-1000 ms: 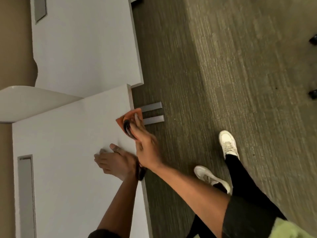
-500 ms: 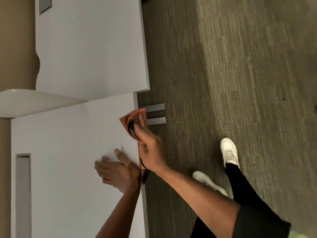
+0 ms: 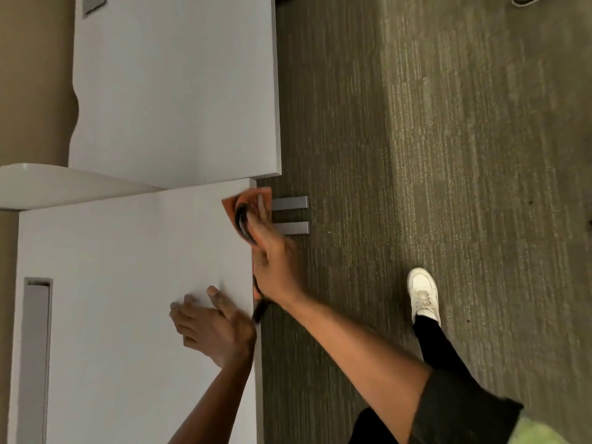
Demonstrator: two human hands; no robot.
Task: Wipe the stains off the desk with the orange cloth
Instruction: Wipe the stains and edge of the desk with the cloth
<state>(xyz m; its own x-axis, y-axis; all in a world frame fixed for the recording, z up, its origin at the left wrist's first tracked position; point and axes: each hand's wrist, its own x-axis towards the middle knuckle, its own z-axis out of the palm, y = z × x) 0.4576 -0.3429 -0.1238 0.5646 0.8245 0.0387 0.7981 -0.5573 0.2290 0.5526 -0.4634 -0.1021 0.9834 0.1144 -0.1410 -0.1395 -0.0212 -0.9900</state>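
The picture is turned sideways. An orange cloth lies on the far corner of the white desk, partly over its edge. My right hand presses on the cloth and grips it, with a dark looped strap under the fingers. My left hand rests flat on the desk near its edge, fingers spread, holding nothing. No stain shows on the desk surface.
A second white desk butts against the corner. Two grey metal desk feet stick out onto the carpet. A cable slot sits in the desk's far side. My white shoe stands on the carpet.
My right hand has slid the orange cloth along the desk edge towards the corner. My left hand has stayed flat in about the same place.
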